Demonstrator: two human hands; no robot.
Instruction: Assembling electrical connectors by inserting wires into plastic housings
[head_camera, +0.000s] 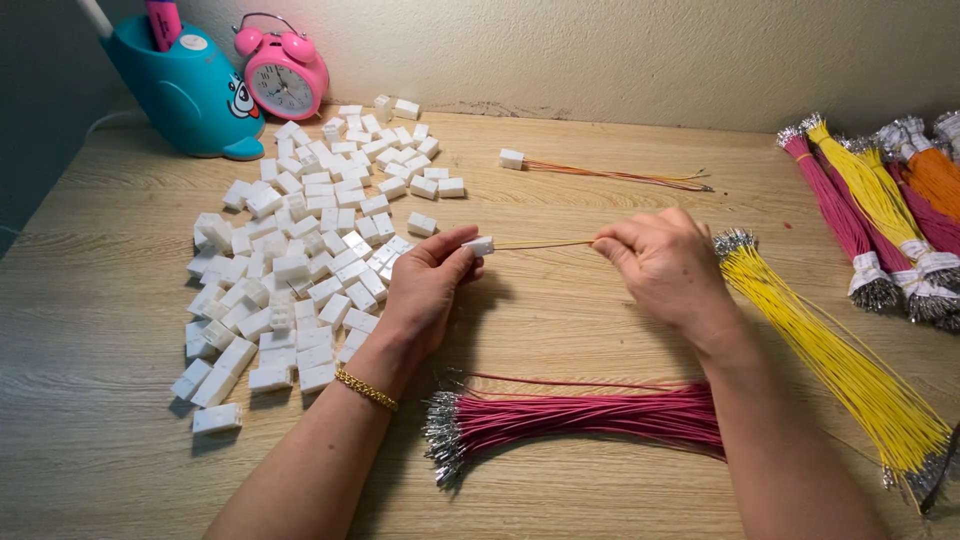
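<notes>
Working over the wooden tabletop (600, 330), I see the heap of white plastic connector housings (300, 260) spread from nine to eleven o'clock of my hands. A loose yellow wire bundle (830, 350) runs toward four o'clock, and a pink wire bundle (580, 415) lies at six o'clock, just below my wrists. Tied bundles of pink, yellow and orange wires (890, 215) sit at two o'clock. A teal pen holder (185, 90) and a pink alarm clock (283, 72) stand at eleven o'clock against the wall. A finished connector with wires (600, 170) rests at twelve o'clock. My left hand (425, 285) pinches one white housing (480, 245) at its fingertips; my right hand (665, 260) pinches a thin yellow wire (545, 243) that reaches the housing.
</notes>
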